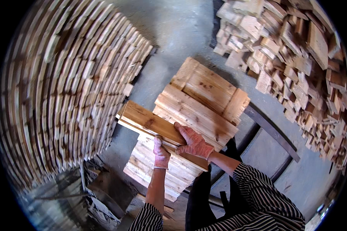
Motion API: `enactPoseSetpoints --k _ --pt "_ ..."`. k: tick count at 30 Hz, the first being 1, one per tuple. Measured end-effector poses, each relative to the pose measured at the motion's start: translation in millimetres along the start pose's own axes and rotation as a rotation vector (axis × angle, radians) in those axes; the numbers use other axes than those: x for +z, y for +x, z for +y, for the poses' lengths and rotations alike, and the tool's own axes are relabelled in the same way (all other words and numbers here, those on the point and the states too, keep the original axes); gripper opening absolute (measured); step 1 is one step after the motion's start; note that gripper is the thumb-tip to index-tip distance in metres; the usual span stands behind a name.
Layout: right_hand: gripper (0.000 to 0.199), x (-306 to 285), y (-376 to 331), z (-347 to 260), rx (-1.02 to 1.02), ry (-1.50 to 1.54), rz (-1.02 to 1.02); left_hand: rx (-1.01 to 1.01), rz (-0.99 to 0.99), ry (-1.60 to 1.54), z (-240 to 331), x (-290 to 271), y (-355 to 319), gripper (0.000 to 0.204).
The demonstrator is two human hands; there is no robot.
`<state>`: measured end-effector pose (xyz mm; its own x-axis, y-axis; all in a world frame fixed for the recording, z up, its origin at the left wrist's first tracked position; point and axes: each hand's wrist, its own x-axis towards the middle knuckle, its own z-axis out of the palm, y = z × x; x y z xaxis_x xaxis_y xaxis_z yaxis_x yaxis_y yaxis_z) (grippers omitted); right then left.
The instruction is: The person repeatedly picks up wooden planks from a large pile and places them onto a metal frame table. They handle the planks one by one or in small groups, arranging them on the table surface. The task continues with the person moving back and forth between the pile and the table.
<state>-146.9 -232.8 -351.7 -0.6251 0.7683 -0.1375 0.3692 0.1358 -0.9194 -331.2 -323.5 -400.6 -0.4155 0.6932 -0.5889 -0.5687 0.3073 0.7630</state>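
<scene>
Both my hands wear pinkish-red work gloves and grip a small stack of wooden boards (146,120) that lies slantwise over a larger pile of planks. My right hand (194,141) is closed over the near long edge, its thumb on the top board. Beside it my left hand (160,153) is closed on the same edge from below, thumb up. Beyond the held boards lie more planks (194,109) in rows, and a flat layer of boards (208,82) at the far end. Nearer to me, light planks (146,159) show under the held boards.
A tall stack of board ends (77,88) fills the left side. At the upper right rises a heap of loose wood offcuts (285,57). A dark metal bar (273,133) runs along the floor at right. Scrap and a bin-like metal thing (108,188) stand at lower left.
</scene>
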Motion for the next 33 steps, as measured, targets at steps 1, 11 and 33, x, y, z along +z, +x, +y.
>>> enactPoseSetpoints --k 1,11,33 --pt "0.111 -4.6 -1.4 21.4 0.06 -0.015 -0.008 -0.084 0.029 -0.025 -1.4 21.5 3.8 0.079" --pt "0.08 -100.9 72.1 198.0 0.385 -0.498 0.197 -0.383 0.092 -0.006 -74.0 19.7 45.0 0.095" --pt "0.063 -145.3 72.4 230.2 0.339 -0.62 0.129 -0.444 0.007 -0.114 -119.3 78.3 122.7 0.101"
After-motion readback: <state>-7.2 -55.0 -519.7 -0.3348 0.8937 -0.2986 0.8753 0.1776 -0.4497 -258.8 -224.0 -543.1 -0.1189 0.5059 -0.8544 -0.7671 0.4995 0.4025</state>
